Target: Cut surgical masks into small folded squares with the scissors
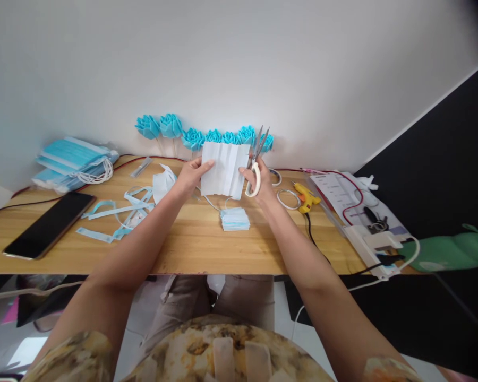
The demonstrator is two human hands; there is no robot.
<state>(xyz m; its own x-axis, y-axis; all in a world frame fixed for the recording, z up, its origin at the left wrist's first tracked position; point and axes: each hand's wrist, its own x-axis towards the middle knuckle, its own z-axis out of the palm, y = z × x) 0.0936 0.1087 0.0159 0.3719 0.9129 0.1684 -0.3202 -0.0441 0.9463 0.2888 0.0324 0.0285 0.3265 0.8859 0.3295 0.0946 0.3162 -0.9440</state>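
A white pleated face mask sheet [223,172] is held up above the table, stretched between both hands. My left hand [191,176] pinches its left edge between thumb and fingers. My right hand [261,179] grips the right edge and also keeps hold of scissors [256,172] with cream handles, blades pointing up and spread slightly apart. Just below the sheet lies a small stack of cut light-blue mask pieces [235,218]. Beside my left wrist is a crumpled white sheet [164,183]. Cut blue strips [121,212] are scattered to the left.
Several blue flowers [193,138] on sticks lean against the wall. Blue masks [74,159] are piled at the far left, near a black phone [50,225]. On the right are a yellow glue gun [306,197], a wire coil [289,199], a power strip [368,252] and a green bottle [450,250].
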